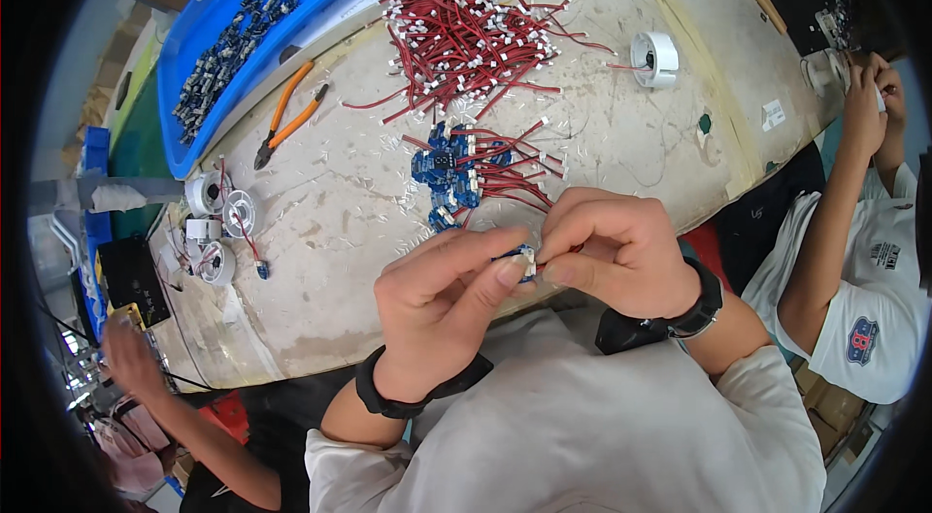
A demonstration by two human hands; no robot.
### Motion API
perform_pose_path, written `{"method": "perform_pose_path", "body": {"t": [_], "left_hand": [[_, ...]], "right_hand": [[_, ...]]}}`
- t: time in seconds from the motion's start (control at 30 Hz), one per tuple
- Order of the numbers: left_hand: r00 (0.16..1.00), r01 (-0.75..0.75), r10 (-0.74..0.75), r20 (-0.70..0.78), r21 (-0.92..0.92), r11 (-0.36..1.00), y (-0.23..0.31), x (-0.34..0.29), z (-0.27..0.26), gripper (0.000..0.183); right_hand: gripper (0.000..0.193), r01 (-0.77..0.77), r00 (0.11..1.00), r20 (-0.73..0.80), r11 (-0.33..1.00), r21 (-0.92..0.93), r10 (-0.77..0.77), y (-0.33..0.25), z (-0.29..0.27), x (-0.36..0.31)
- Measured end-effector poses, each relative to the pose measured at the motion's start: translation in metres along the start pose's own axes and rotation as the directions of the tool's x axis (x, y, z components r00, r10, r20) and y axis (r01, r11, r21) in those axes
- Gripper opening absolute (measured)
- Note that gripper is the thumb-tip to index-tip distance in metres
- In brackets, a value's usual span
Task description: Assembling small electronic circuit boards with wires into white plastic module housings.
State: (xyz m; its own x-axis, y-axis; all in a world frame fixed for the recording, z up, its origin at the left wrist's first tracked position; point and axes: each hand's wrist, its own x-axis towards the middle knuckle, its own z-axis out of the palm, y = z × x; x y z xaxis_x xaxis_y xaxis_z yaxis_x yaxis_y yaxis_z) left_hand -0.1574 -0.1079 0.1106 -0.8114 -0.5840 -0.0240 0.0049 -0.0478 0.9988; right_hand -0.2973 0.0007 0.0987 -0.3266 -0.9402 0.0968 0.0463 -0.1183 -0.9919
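A small blue circuit board with a white connector [527, 263] is pinched between the thumb and fingers of my left hand [432, 292], close to the table's near edge. My right hand [626, 256] is closed at the connector's side, its fingertips on a thin red cable that they mostly hide. The two hands almost touch. Just beyond them lies a pile of blue circuit boards [445, 166], several with red cables [510, 181] plugged in and trailing to the right.
A large heap of red cables with white plugs [466, 37] lies farther back. Orange-handled cutters [289, 115] rest beside a blue tray [175, 76] of small parts. White round housings [216, 263] sit at left, another [655, 60] at right. Co-workers' hands [131, 358] show at both sides.
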Motion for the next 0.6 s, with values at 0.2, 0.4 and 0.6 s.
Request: {"method": "perform_pose_path", "body": {"t": [0.2, 0.4, 0.6], "left_hand": [[1.0, -0.014, 0.015, 0.008, -0.056, 0.998, -0.003, 0.002, 0.001, 0.018], [0.998, -0.058, 0.057, 0.028, 0.058, 0.997, -0.01, -0.002, 0.0, 0.019], [0.991, 0.053, -0.067, -0.117, -0.121, 0.991, -0.012, -0.003, -0.012, 0.019]], "right_hand": [[0.006, -0.004, 1.0, -0.019, 0.999, -0.033, 0.004, 0.005, 0.003, 0.0], [0.006, 0.024, 1.0, 0.016, 0.978, -0.206, -0.021, -0.003, 0.002, 0.002], [0.005, 0.162, 0.896, -0.12, 0.565, -0.809, -0.428, -0.019, -0.055, 0.026]]}}
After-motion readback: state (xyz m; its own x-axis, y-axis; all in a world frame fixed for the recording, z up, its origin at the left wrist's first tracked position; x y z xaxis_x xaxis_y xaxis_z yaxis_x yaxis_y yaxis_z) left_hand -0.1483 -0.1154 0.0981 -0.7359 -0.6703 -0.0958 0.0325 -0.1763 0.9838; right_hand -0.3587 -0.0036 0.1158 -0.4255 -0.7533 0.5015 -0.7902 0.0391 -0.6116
